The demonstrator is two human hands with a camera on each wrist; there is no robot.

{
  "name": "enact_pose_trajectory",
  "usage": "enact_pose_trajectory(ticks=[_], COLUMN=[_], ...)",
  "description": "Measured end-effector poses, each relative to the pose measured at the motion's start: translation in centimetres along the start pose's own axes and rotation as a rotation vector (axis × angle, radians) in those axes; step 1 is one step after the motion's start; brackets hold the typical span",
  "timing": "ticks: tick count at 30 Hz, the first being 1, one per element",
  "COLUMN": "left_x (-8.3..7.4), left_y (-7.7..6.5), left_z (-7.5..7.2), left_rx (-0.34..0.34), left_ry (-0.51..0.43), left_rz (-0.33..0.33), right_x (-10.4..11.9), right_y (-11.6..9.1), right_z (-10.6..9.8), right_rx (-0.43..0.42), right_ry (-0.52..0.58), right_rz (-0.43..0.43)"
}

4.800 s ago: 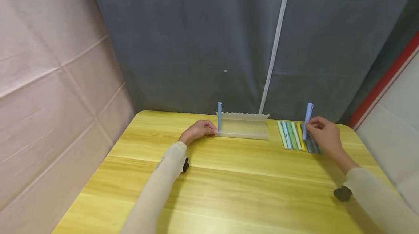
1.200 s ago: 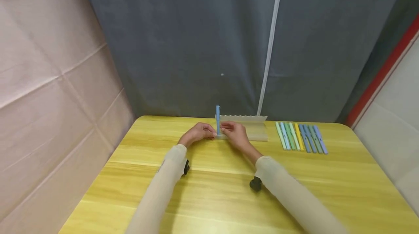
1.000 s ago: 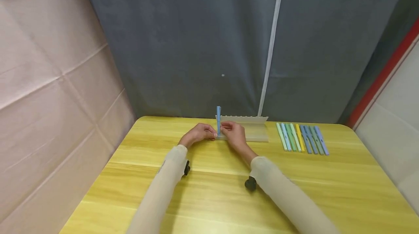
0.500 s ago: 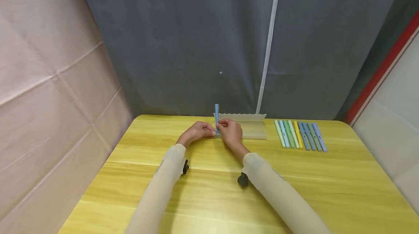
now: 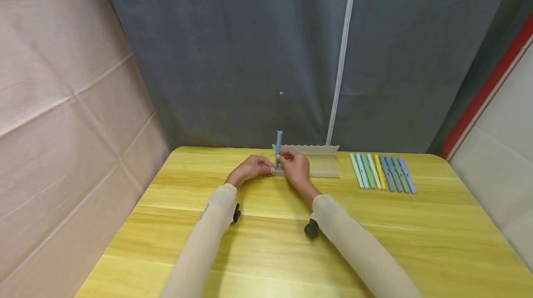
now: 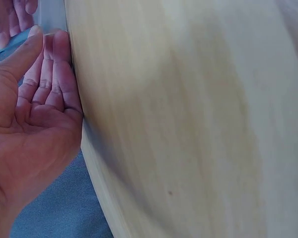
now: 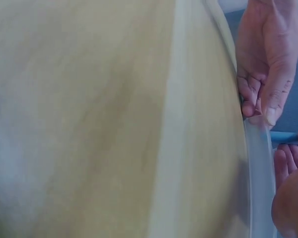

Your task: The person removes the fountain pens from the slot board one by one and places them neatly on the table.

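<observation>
A translucent plastic pen case with a scalloped back edge lies open near the far side of the table. At its left end a blue pen stands nearly upright, leaning slightly right at the top. My right hand pinches this pen between thumb and fingers, partway down its length. With thumb and fingertips, my left hand holds the case's left front corner; the right wrist view shows that thumb on the case's front strip. The pen's lower end is partly hidden by the hands.
To the right of the case, several pens in greens, blues, yellow and purple lie side by side on the wooden table. A dark curtain hangs behind the far edge. A pale pink sheet covers the left side.
The right hand earlier held a purple pen over the row; that pen now lies at the row's right end. The right hand moved left to the blue pen, whose top has just tipped slightly right.
</observation>
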State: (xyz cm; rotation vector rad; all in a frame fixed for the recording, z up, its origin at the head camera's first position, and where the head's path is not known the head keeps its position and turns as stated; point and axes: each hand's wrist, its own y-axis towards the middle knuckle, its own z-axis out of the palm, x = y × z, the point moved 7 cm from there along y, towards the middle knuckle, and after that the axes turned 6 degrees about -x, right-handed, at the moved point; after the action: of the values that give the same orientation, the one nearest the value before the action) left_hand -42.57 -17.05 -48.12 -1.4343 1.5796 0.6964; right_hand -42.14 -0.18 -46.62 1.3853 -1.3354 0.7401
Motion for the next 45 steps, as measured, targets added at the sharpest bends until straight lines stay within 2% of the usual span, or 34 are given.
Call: enact_pose_trajectory(ticks=[5, 10, 19, 28, 36, 45], left_x=[0.1, 0.0, 0.0, 0.2, 0.3, 0.3], left_y=[-0.1, 0.0, -0.3, -0.7, -1.1, -0.9], left_z=[0.1, 0.3, -0.4, -0.8, -0.9, -0.3], left_rx=[0.001, 0.011, -0.006, 0.004, -0.003, 0.003], left_ry=[0.012, 0.054, 0.026, 0.017, 0.027, 0.031], left_rz=[0.011, 0.018, -0.004, -0.019, -0.02, 0.001], right_x=[0.1, 0.4, 0.2, -0.8, -2.4, -4.9], right_y=[0.2, 0.5, -0.3, -0.4, -1.2, -1.5], right_z=[-0.6, -2.6, -6.5, -12.2, -16.8, -22.3], right_rx=[0.044, 0.061, 0.147, 0.215, 0.219, 0.17], right_ry=[0.171, 0.21, 0.169, 0.085, -0.043, -0.126], right_rz=[0.024, 0.017, 0.074, 0.056, 0.048, 0.042])
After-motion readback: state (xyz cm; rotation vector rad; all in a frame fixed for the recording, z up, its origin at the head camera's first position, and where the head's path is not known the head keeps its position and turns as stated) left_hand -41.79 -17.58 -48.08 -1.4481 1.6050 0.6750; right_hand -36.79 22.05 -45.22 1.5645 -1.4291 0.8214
